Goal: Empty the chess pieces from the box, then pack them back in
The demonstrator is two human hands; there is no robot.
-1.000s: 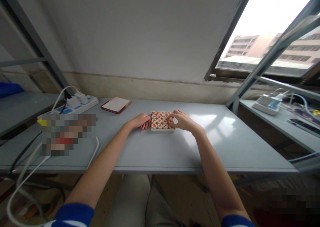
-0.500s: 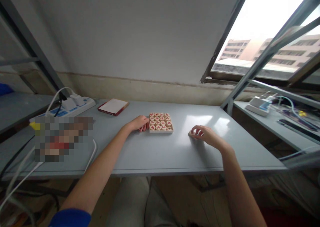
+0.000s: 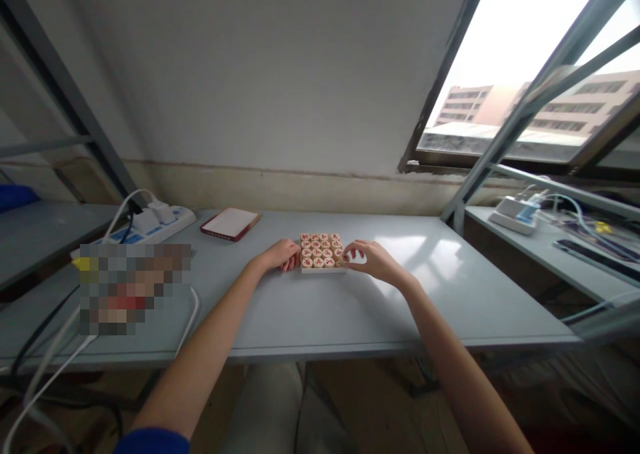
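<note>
A shallow wooden box (image 3: pixel 325 271) lies on the desk, filled with rows of round Chinese chess pieces (image 3: pixel 317 244) marked in red. At its left side my left hand (image 3: pixel 281 254) is closed, its curled fingers against the box edge. My right hand (image 3: pixel 369 259) has thumb and fingers pinched on a chess piece (image 3: pixel 345 259) at the front right corner of the box. My fingertips partly cover that piece, so I cannot tell whether it sits fully down among the others.
Behind and to the left lies a flat white-topped box lid (image 3: pixel 231 223) with dark red sides. A power strip (image 3: pixel 173 221) with plugs and cables stands at the left, near a pixelated patch. The desk's front edge (image 3: pixel 320 355) runs before me. Metal posts flank the desk.
My right hand has moved left with the chess piece, from the bare desk to the right front corner of the box. My left hand stays beside the box. The view has shifted slightly.
</note>
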